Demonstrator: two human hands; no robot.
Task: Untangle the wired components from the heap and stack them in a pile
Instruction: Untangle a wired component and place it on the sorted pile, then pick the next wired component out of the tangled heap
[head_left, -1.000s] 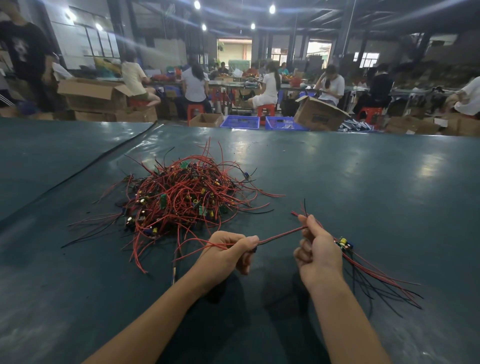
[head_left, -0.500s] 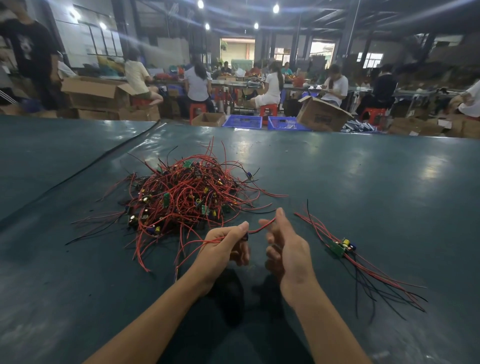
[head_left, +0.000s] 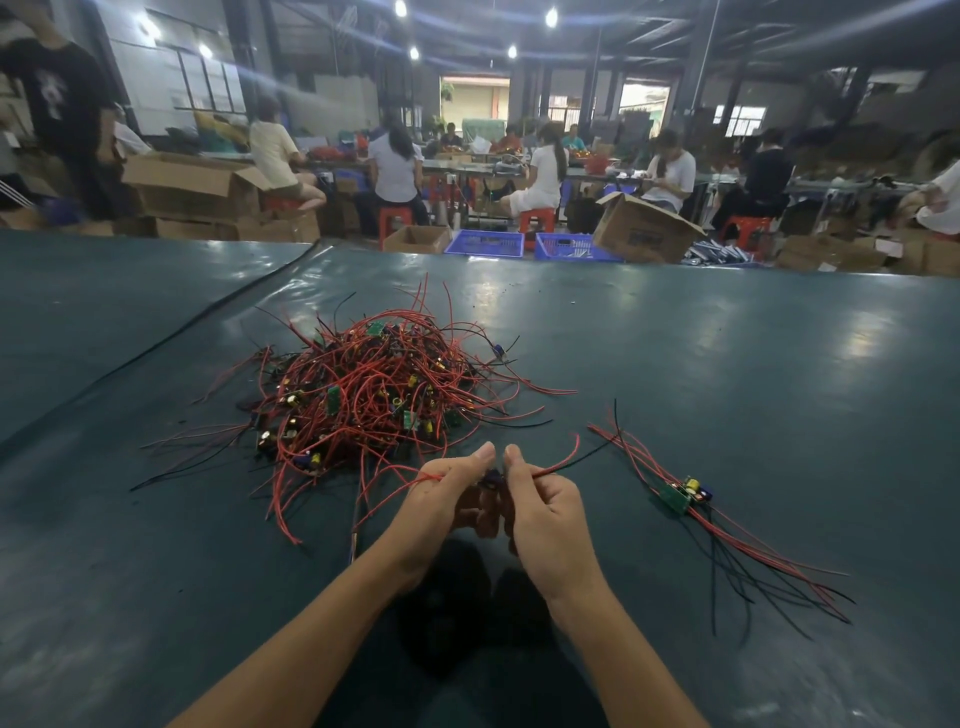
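The head view shows the left hand (head_left: 447, 499) and the right hand (head_left: 545, 514) meeting low over the dark green table (head_left: 779, 364), their thumbs almost touching. Both have curled fingers. They pinch a small dark wired component (head_left: 492, 479), which is mostly hidden between the fingertips. The right hand holds it where its red lead (head_left: 563, 460) starts, and that lead arcs out to the right of the fingers. More red leads trail left from the left fingers and drop to the table.

The heap (head_left: 374, 395) lies just beyond the fingers and to their left, a tangle of red and black wires with small green boards. The pile (head_left: 680, 493) lies to the right of the right fingers, clear of them, with a green board on top and its leads fanned out.

Far beyond the fingers, past the table edge, two blue crates (head_left: 485, 243) stand side by side. Their contents are too small to tell. A small open cardboard box (head_left: 418, 239) sits left of the crates and a tilted cardboard box (head_left: 644, 228) sits right of them. The insides of both are hidden.
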